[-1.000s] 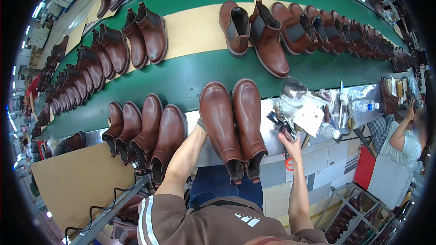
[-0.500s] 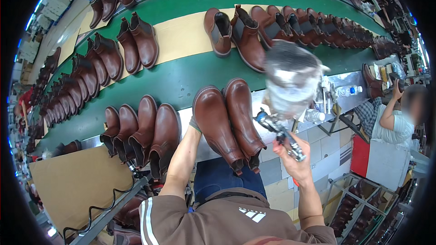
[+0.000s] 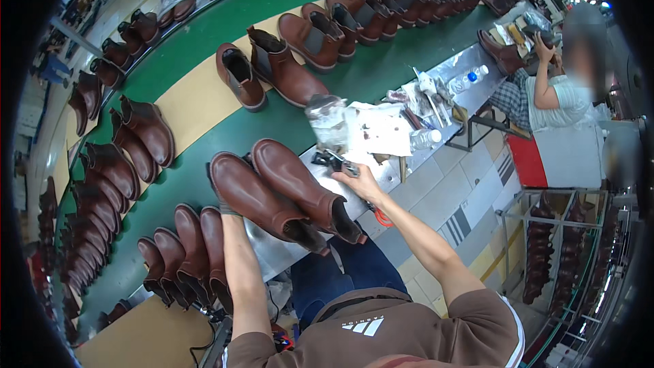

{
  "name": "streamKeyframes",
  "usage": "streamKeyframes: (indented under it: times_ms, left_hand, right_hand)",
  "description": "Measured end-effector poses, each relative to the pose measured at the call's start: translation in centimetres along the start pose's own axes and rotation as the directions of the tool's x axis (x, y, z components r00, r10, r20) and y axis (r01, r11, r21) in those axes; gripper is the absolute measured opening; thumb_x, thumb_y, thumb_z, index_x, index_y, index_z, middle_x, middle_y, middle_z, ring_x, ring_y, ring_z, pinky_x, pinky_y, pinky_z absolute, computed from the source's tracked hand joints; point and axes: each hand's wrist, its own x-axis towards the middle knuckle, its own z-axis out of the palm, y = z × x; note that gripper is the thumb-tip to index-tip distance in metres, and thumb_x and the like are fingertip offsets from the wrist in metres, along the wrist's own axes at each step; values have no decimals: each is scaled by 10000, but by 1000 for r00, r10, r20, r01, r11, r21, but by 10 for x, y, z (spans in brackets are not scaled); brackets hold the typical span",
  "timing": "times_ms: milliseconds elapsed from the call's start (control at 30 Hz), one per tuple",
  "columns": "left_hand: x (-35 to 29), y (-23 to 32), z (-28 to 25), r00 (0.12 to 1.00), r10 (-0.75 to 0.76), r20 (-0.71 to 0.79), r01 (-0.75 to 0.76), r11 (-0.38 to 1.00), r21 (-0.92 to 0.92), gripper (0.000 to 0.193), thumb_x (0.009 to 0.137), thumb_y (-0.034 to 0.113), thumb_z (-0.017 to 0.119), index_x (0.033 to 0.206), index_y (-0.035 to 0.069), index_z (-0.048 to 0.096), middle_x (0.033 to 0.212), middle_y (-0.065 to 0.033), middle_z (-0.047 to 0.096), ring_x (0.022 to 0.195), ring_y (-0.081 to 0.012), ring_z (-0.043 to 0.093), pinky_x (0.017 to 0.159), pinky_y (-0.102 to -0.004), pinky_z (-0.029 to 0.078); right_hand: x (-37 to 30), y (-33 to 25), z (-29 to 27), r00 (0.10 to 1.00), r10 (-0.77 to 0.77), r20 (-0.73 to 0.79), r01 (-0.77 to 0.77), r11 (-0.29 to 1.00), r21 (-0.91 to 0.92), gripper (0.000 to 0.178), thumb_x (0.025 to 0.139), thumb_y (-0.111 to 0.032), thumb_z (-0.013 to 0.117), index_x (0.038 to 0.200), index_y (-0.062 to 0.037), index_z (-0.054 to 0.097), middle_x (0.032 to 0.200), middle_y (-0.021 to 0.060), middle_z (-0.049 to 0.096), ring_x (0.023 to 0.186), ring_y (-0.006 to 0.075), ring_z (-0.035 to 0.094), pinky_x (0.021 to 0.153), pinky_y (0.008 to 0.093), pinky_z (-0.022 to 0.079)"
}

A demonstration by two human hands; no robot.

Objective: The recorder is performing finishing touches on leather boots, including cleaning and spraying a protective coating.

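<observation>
Two brown leather ankle boots (image 3: pixel 289 177) are held up side by side above the bench edge, toes pointing away from me. My left hand (image 3: pixel 229 210) holds the pair from beneath; a dark glove edge shows at the wrist, and its fingers are hidden behind the boots. To the right, my right hand (image 3: pixel 360 181) is closed around a metal spray gun (image 3: pixel 334 161) with a dark nozzle end. A cloudy, plastic-like cup or bag (image 3: pixel 328 123) sits just beyond the gun; whether it is joined to it I cannot tell.
Rows of similar boots (image 3: pixel 378 17) stand on the green conveyor (image 3: pixel 204 157) and its tan paper strip. More boots (image 3: pixel 184 252) line the bench at left. Stained paper (image 3: pixel 378 129), tools and plastic bottles (image 3: pixel 426 139) lie at right. A seated co-worker (image 3: pixel 558 99) handles a shoe farther right.
The whole view has turned, so the bench and boots appear farther left. My right hand has lowered the spray gun toward the bench beside the papers. My left hand still holds both boots.
</observation>
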Motion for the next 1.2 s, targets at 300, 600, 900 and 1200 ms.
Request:
streamKeyframes:
  times_ms: [300,600,900,1200]
  left_hand:
    - [28,86,-14,859,-372,-351,495,779,385,793,865,474,508,1380,-84,280,1331,-235,449,1205,-316,477,1043,-410,357]
    - [109,96,-16,516,-489,-704,629,-341,698,584,834,249,670,1262,-86,456,1209,-137,540,1035,-203,556,919,-293,437]
    - [69,-1,-39,681,-173,-711,720,333,609,877,706,112,792,1364,-39,233,1239,-168,429,1058,-241,516,832,-304,514]
    - [108,-39,144,871,-28,-491,481,249,840,879,687,159,806,1349,-54,267,1222,-131,483,1133,-178,475,973,-296,396]
  right_hand:
    - [101,-19,-81,788,-583,-198,151,494,-856,516,705,-59,622,1215,-57,544,1097,126,593,1067,321,494,891,449,376]
    - [65,-61,-97,779,-474,-410,321,863,-389,308,699,16,521,925,-86,704,904,105,595,924,280,581,803,367,438]
    - [-82,72,-118,916,-147,-373,372,-36,928,310,896,-149,525,1194,-62,511,758,55,481,606,133,461,456,259,396]
    - [-21,55,-165,963,42,-267,124,809,574,430,918,-153,499,1337,-80,436,857,93,647,579,69,532,512,190,421]
